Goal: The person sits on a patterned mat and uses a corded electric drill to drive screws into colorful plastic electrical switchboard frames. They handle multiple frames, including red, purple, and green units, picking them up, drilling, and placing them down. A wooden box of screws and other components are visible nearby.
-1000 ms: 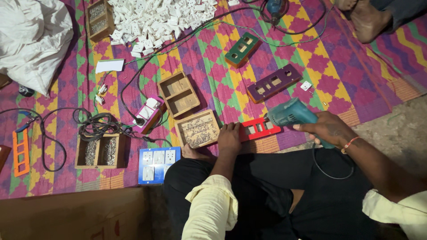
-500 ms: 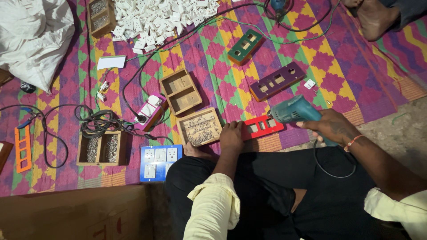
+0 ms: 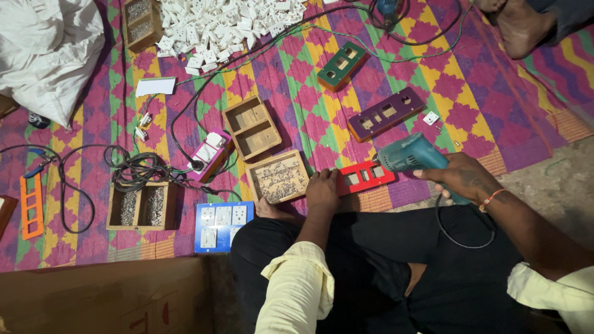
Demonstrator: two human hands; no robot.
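Note:
My right hand (image 3: 459, 178) grips a teal electric drill (image 3: 411, 154), its tip pointing at the right end of a red switch plate (image 3: 366, 175) lying on the patterned mat. My left hand (image 3: 323, 189) presses down on the left end of that red plate. Just left of it sits a wooden box of small screws (image 3: 278, 177). The drill's black cable loops over my lap.
A purple plate (image 3: 386, 113), a green plate (image 3: 342, 65), an empty wooden box (image 3: 252, 127), a blue switchboard (image 3: 218, 226), a pink socket box (image 3: 211, 154), tangled black cable (image 3: 139, 168), an orange plate (image 3: 31, 204) and a heap of white switches (image 3: 223, 25) lie around. Another person's foot (image 3: 520, 25) rests top right.
The view has shifted slightly. Both hands stay on the red plate and drill, with the drill tip kept at the plate's right end.

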